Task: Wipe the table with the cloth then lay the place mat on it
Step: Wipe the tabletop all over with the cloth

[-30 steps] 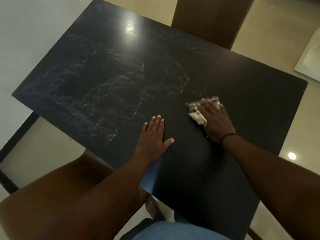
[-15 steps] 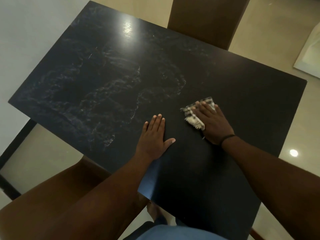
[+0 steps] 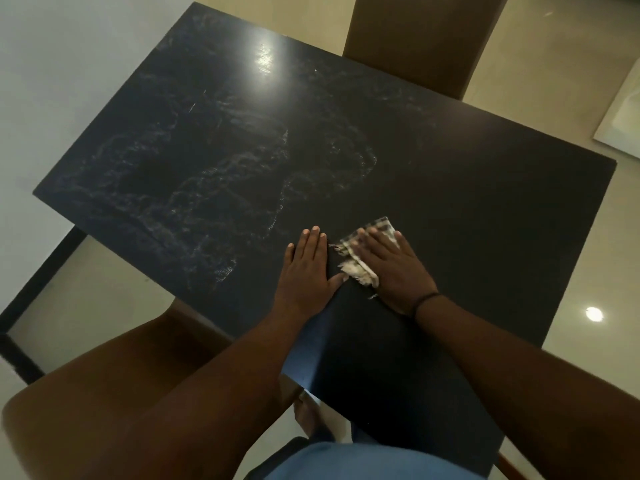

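Observation:
A dark glossy table (image 3: 467,188) fills the head view, with whitish dried streaks over its left half. My right hand (image 3: 391,268) presses flat on a small checked cloth (image 3: 360,268) with frayed white edges, near the table's front middle. My left hand (image 3: 308,268) lies flat on the tabletop, fingers together, just left of the cloth and almost touching it. No place mat is in view.
A brown chair (image 3: 415,39) stands at the far side of the table and another brown chair (image 3: 104,386) at the near left. A white wall is on the left and beige tiled floor (image 3: 588,271) on the right, where a white object (image 3: 623,116) lies.
My right hand has slid the cloth left and toward me, up close to my left hand. The left hand has stayed in place.

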